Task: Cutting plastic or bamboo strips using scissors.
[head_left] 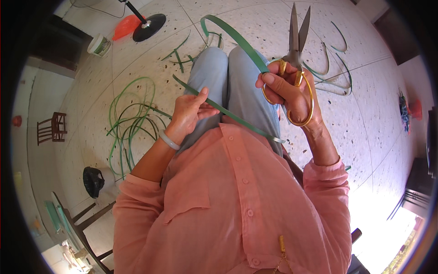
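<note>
Over my lap, my left hand [189,109] pinches a straight green strap [232,115] between thumb and fingers; it slants from upper left down to the right across my shirt. My right hand [292,91] has its fingers through the gold handles of a pair of scissors [295,50]. Their grey blades point away from me and stand slightly apart. Between thumb and finger that same hand also grips the end of a curved green strap [237,40], which arches up and to the left. The scissors touch neither strap with their blades.
Coiled green straps [132,123] lie on the speckled floor at left. Short cut pieces [180,57] lie beyond my knees, and curved offcuts [342,75] at right. Around stand a black round base [149,27], a white bucket [99,45], a small wooden chair [58,126] and a black bag [93,181].
</note>
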The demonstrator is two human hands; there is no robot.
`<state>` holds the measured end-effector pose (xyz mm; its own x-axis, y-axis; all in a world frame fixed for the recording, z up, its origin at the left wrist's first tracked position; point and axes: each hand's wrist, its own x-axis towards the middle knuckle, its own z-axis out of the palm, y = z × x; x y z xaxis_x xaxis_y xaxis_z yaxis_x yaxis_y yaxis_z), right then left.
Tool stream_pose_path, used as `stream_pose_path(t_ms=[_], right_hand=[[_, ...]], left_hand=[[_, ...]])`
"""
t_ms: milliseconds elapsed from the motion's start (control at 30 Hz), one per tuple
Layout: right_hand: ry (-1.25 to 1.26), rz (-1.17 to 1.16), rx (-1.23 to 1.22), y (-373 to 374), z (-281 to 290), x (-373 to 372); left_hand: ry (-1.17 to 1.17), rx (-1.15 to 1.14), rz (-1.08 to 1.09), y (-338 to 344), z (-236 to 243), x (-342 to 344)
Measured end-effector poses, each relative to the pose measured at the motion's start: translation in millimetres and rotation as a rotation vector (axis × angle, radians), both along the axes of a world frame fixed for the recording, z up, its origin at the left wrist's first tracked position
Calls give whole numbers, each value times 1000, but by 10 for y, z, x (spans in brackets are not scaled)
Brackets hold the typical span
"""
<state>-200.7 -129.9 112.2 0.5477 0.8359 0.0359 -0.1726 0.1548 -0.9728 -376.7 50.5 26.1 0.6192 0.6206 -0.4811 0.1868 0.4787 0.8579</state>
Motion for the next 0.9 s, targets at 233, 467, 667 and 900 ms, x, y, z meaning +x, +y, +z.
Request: stream_pose_path(t_ms=[233, 467, 667, 900], right_hand=[[153, 143, 65, 35, 81, -142], [266, 426, 3, 147, 110, -222], [192, 452, -200, 33, 69, -191], [48, 445, -235, -74, 85, -307]], left_hand=[[275, 90, -211, -73, 512, -333], [-351, 532, -271, -317, 1066, 58], [-491, 390, -25, -35, 1061, 78], [-526, 360, 69, -22, 1044, 48]])
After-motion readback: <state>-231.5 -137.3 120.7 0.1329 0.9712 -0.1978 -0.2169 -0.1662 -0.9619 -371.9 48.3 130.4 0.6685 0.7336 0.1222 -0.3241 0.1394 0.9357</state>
